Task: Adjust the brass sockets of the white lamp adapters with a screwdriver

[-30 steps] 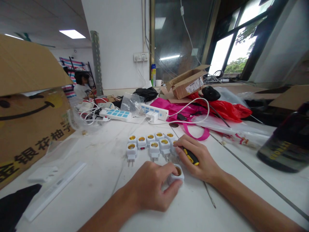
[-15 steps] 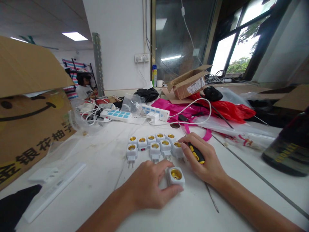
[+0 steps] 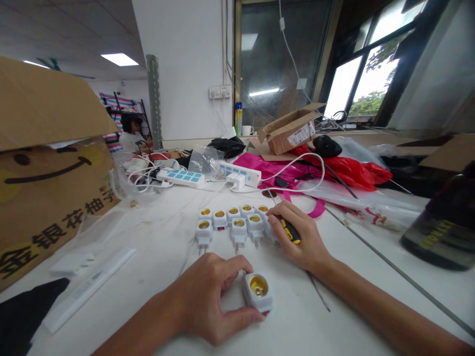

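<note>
My left hand (image 3: 211,296) holds a white plug-in lamp socket (image 3: 259,288) between thumb and forefinger, low over the table. The socket's gold threaded opening faces up, and a bit of red shows at its lower edge. A screwdriver (image 3: 290,231) with a black and yellow handle is gripped in my right hand (image 3: 304,240). A thin metal shaft extends below that palm, and another thin rod shows above the fingers. My right fingertips are at the right end of a group of several similar lamp sockets (image 3: 238,225), partly covering one.
Power strips (image 3: 180,176) and tangled white cables lie behind the sockets. A smiley-face carton (image 3: 55,188) stands left, above a long white strip (image 3: 89,289). Pink and red bags (image 3: 356,170) and an open box (image 3: 293,133) are at the back. A dark bottle (image 3: 441,232) stands right.
My left hand has drawn the lamp socket down and slightly left, toward me. My right hand, with the screwdriver, has shifted left, closer to the grouped sockets.
</note>
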`<act>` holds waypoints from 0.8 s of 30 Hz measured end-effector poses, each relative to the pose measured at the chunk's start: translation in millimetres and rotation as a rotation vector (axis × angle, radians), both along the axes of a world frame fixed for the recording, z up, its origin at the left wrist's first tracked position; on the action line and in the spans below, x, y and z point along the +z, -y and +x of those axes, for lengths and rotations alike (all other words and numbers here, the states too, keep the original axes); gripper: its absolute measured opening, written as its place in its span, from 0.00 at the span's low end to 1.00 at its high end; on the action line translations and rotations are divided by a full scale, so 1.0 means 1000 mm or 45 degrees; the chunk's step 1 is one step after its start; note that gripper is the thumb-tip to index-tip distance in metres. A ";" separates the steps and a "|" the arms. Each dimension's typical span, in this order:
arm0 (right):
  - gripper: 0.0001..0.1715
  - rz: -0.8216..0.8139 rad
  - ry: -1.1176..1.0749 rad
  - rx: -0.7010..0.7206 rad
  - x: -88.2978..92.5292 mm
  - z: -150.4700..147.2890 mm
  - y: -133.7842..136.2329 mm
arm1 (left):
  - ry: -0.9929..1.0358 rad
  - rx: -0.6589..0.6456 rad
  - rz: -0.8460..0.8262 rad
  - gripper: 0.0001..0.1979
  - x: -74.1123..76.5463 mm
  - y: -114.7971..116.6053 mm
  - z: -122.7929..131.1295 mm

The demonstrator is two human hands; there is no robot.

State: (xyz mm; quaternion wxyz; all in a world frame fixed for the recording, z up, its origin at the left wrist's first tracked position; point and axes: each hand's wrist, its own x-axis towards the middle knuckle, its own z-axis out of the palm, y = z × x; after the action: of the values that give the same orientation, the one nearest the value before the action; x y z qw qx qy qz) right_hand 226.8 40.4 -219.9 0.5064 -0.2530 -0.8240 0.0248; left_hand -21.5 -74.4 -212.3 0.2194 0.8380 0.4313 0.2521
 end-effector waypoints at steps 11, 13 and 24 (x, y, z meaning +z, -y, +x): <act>0.06 0.107 0.033 0.012 0.001 0.002 -0.004 | 0.077 -0.051 -0.143 0.27 0.008 0.001 -0.006; 0.06 0.120 0.051 0.047 0.001 0.003 -0.004 | 0.196 -0.035 -0.151 0.30 0.007 0.001 -0.007; 0.06 0.138 -0.022 0.143 0.006 0.005 0.004 | 2.017 0.435 -1.138 0.10 0.023 -0.020 0.005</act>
State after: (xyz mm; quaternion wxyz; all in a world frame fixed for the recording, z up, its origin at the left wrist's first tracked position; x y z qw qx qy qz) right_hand 231.7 36.0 -213.8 0.5243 -0.1783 -0.8326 0.0107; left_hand -16.9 -54.5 -189.4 0.7130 0.1836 0.3302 0.5906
